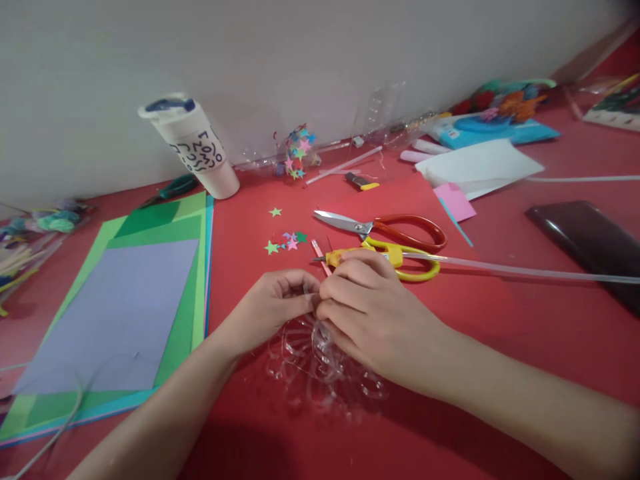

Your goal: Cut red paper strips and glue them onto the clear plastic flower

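Observation:
My left hand (273, 307) and my right hand (363, 310) meet over the red table, fingers pinched together on a crumpled piece of clear plastic (320, 363) that spreads out below them. Both hands are closed on it. Just beyond my right hand lie yellow-handled scissors (400, 260) and red-handled scissors (390, 230), and a thin pink stick (320, 257) pokes out above my fingers. Small paper stars (287, 241) lie scattered a little further away.
A stack of green, blue and lilac paper sheets (135, 313) lies at left. A white cup with writing (197, 150) leans at the wall. A clear tube (525, 270) runs right; a dark flat object (590, 243), white paper (475, 167) and craft supplies sit at the right.

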Tool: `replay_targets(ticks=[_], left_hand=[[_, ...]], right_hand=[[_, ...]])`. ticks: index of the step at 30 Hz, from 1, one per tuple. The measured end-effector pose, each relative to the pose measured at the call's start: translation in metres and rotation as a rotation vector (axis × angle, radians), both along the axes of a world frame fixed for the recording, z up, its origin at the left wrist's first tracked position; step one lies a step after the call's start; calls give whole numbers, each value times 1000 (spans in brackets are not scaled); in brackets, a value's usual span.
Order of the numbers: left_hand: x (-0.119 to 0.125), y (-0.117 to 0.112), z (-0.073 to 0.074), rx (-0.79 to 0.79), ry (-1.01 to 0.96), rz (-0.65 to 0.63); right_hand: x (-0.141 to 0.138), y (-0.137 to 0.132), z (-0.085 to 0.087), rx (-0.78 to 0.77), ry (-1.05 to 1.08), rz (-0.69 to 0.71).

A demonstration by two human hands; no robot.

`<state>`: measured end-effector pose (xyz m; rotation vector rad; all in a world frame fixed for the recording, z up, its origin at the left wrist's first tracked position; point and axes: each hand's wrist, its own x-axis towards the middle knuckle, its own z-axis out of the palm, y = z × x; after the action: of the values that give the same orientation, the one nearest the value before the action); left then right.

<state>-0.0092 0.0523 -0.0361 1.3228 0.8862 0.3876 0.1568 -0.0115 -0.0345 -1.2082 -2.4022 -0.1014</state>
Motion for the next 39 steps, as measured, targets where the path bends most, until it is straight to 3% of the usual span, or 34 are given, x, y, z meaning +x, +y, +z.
replay_targets(ticks=[4, 10, 13, 21, 32, 39], left_hand=[[-4, 8, 8, 120, 53, -47], [-6, -14, 44, 807, 496, 18], [-1, -30, 47, 1013, 585, -15], [5, -22, 28, 855, 603, -80], [4, -20, 24, 789, 552, -62], [6, -19, 22, 757, 546, -44]], right_hand=[[-1, -1, -2, -61, 105, -100], [0, -4, -3, -163, 302, -181], [-1, -5, -2, -243, 372, -208], [0, -4, -2, -323, 413, -219], [-1, -1, -3, -447, 494, -285], [-1, -1, -6, -421, 534, -306]])
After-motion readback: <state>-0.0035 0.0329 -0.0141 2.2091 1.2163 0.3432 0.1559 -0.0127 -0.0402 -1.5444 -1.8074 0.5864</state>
